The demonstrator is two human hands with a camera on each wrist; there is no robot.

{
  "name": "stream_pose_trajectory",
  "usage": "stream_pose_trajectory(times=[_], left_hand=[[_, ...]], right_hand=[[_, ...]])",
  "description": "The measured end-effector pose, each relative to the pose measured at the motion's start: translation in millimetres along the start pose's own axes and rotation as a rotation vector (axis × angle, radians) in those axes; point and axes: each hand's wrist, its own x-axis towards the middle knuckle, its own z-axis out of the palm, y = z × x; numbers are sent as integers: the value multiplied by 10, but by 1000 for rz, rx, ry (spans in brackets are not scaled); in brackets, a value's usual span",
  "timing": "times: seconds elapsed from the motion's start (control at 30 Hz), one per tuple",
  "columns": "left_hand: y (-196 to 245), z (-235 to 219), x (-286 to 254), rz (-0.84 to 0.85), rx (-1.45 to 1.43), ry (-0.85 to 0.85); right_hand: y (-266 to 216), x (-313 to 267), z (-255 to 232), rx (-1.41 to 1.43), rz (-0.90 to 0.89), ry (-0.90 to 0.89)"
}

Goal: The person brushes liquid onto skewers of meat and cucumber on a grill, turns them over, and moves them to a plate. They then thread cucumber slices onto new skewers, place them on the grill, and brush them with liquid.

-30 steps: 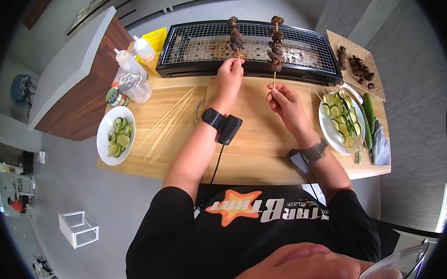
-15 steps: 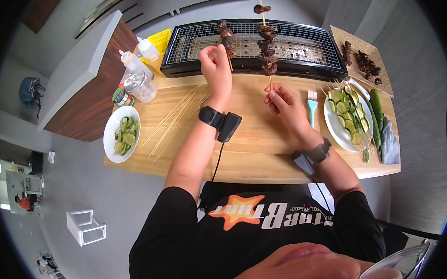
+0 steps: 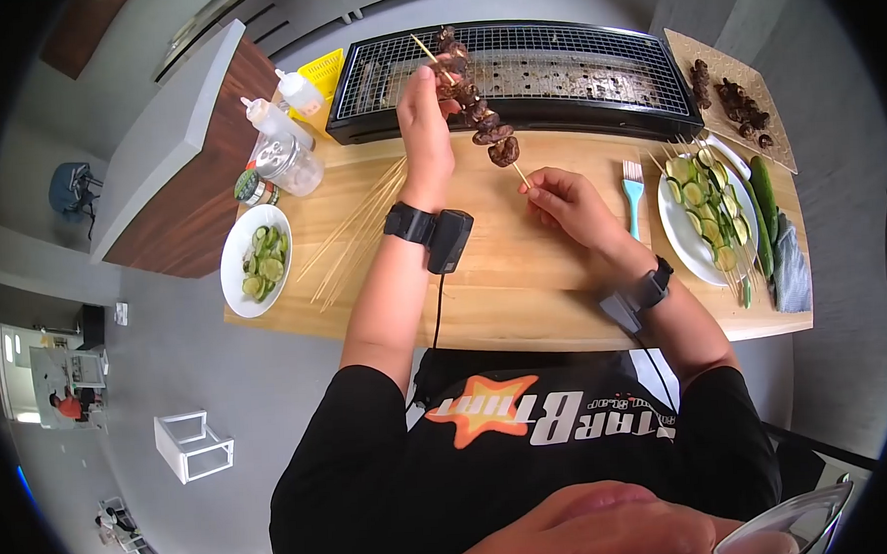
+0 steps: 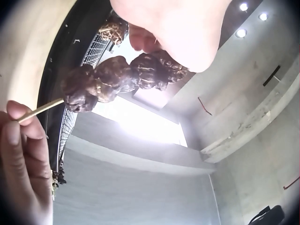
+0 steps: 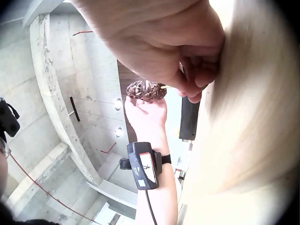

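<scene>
In the head view my right hand (image 3: 564,204) pinches the bare lower end of a bamboo skewer threaded with dark brown cooked chunks (image 3: 492,134). The skewer slants up and left in front of the grill (image 3: 574,83). My left hand (image 3: 425,139) has its fingers curled around the upper chunks, the thumb near the pointed tip. In the left wrist view, those fingers (image 4: 143,40) are partly hidden behind the palm, while the right hand (image 4: 26,159) holds the stick's end. Another skewer's chunks (image 3: 447,37) show behind the left hand, over the grill mesh.
Left of centre lie loose bamboo skewers (image 3: 358,241), a white bowl (image 3: 232,276) of cucumber slices, a jar (image 3: 290,165) and squeeze bottles (image 3: 302,92). On the right are a blue brush (image 3: 634,194), a plate (image 3: 681,239) of cucumber skewers, whole cucumbers (image 3: 763,204) and a board (image 3: 722,77) with brown chunks.
My left hand has let go of the skewer on the grill and moved onto the other skewer's upper chunks. The right hand's skewer has tilted from upright toward the left.
</scene>
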Motion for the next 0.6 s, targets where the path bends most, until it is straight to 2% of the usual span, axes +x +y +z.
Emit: stream_pose_trajectory(times=[0.17, 0.47, 0.6], left_hand=[[-62, 144, -72, -61, -130, -37], [-175, 120, -49, 35, 1, -41], [-141, 172, -82, -3, -109, -136]], right_hand=[[-10, 0, 6, 28, 1, 3], [-44, -7, 0, 43, 13, -18], [-40, 9, -9, 131, 7, 3]])
